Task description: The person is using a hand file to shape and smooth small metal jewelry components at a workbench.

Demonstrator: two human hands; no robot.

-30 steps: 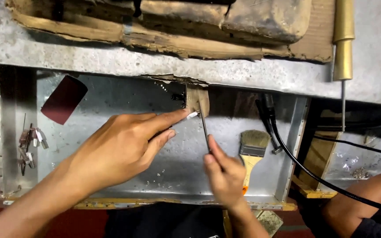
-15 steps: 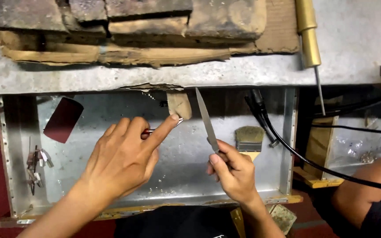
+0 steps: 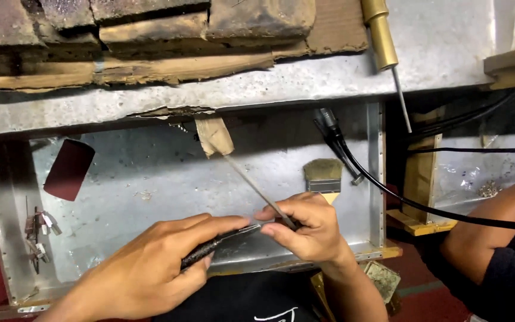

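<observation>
Both hands meet low over the sheet-metal tray [image 3: 150, 173]. The left hand [image 3: 150, 268] is curled around dark-handled tweezers [image 3: 222, 241], pinching them between thumb and forefinger, tips aimed rightward. The right hand [image 3: 305, 229] grips the near end of a thin metal strip [image 3: 257, 188] between thumb and fingertips; the strip slants up toward the tray's back wall, ending under a scrap of brown tape [image 3: 214, 136]. Risk here, as I read it: the strip looks springy, so a loose pinch could let it flick free or slip off the tweezer tips. The tray is scuffed, dull grey, riveted along its edges. A small paintbrush [image 3: 323, 176] lies by its right wall, a black cable [image 3: 388, 191] trailing past, worn bricks [image 3: 150, 24] above.
</observation>
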